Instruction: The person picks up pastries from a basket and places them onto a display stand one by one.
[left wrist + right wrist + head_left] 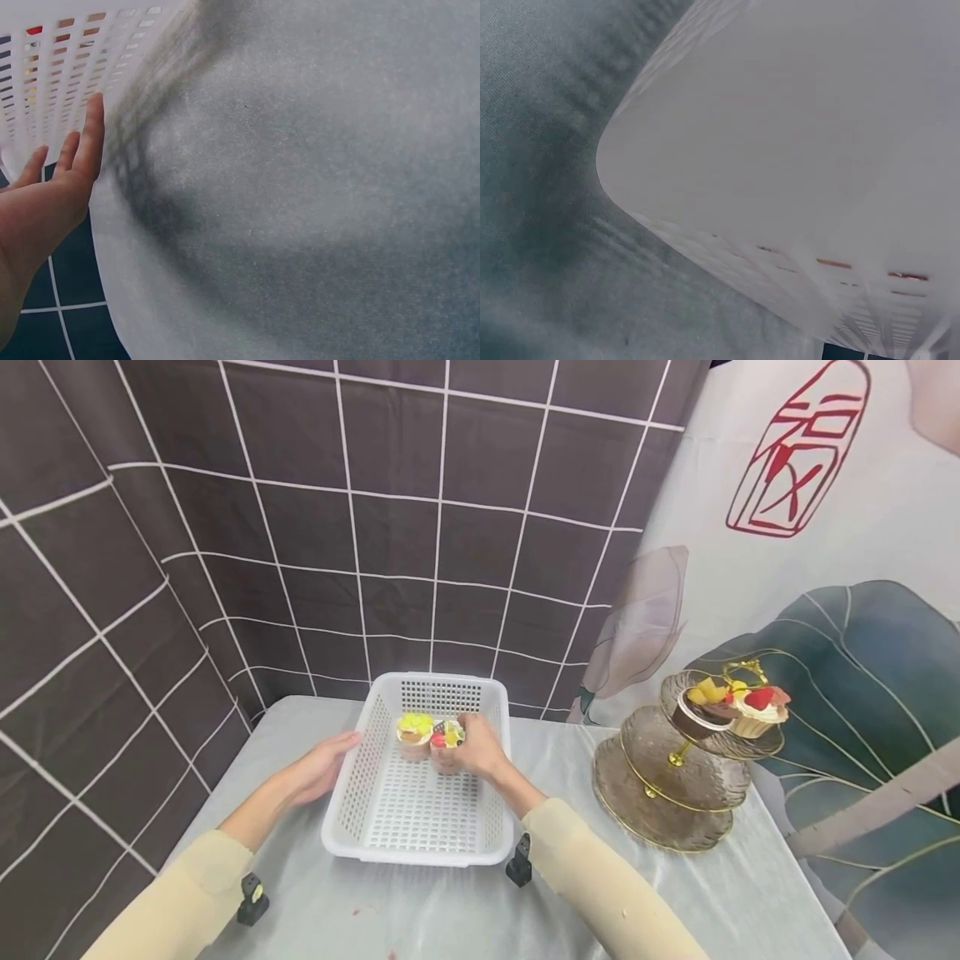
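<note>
In the head view, a white perforated plastic basket (420,853) sits on the table with two fruit-topped dessert cups inside. One dessert cup (415,737) has a yellow-green topping. Right beside it is another dessert cup (447,747) topped with red and yellow fruit, which my right hand (482,747) grips from its right side. My left hand (324,768) is at the basket's left side; in the left wrist view its fingers (91,139) lie straight along the slotted outer wall. Only the basket's white wall (780,142) fills the right wrist view, and the right hand is hidden there.
To the right stands a tiered glass stand (660,814) with gold trim. Its top tier carries a dark-cupped fruit dessert (705,708) and a cream cupcake (757,710) with a strawberry. A dark gridded cloth (397,535) hangs behind the table (300,885).
</note>
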`<action>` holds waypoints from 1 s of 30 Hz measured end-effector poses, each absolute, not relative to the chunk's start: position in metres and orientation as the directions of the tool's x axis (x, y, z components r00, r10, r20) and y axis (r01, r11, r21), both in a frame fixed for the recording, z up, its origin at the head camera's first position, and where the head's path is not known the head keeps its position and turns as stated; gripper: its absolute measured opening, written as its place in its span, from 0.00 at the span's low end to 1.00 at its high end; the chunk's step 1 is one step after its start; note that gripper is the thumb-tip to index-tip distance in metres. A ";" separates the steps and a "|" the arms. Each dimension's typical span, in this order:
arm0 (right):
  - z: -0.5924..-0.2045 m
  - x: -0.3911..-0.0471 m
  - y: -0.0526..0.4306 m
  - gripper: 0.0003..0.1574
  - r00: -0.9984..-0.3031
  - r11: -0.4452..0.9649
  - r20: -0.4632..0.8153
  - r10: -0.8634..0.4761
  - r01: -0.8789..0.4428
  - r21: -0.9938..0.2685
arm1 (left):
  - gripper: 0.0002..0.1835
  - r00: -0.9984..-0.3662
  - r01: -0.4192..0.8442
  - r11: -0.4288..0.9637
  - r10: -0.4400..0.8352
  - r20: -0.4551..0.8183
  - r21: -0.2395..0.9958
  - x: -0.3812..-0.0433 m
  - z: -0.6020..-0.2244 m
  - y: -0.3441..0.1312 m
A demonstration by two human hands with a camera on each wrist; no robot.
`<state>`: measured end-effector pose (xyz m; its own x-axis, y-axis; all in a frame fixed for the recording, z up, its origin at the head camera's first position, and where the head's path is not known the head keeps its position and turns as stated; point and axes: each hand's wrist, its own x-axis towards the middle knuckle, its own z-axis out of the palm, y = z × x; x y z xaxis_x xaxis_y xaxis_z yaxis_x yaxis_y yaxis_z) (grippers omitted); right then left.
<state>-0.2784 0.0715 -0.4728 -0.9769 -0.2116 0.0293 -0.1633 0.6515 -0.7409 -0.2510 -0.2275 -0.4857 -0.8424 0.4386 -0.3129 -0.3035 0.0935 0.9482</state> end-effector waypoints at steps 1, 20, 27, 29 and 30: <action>-0.473 -0.278 0.071 0.47 -0.977 0.664 0.021 -0.210 -0.158 -0.731 | 0.38 -0.841 -0.304 0.094 0.440 -0.314 0.948 -0.251 -0.486 -0.227; -0.472 -0.272 0.066 0.52 -0.975 0.760 -0.100 -0.197 -0.087 -0.644 | 0.38 -0.841 -0.312 0.079 0.440 -0.314 0.947 -0.252 -0.483 -0.224; -0.474 -0.271 0.065 0.47 -0.976 0.790 -0.058 -0.210 -0.134 -0.598 | 0.38 -0.845 -0.324 0.084 0.423 -0.328 0.942 -0.252 -0.487 -0.225; -0.473 -0.269 0.065 0.47 -0.973 0.806 -0.036 -0.230 -0.169 -0.568 | 0.38 -0.845 -0.324 0.087 0.421 -0.329 0.942 -0.252 -0.488 -0.226; -0.471 -0.268 0.064 0.47 -0.969 0.813 -0.025 -0.244 -0.190 -0.550 | 0.39 -0.846 -0.324 0.087 0.418 -0.330 0.942 -0.252 -0.488 -0.226</action>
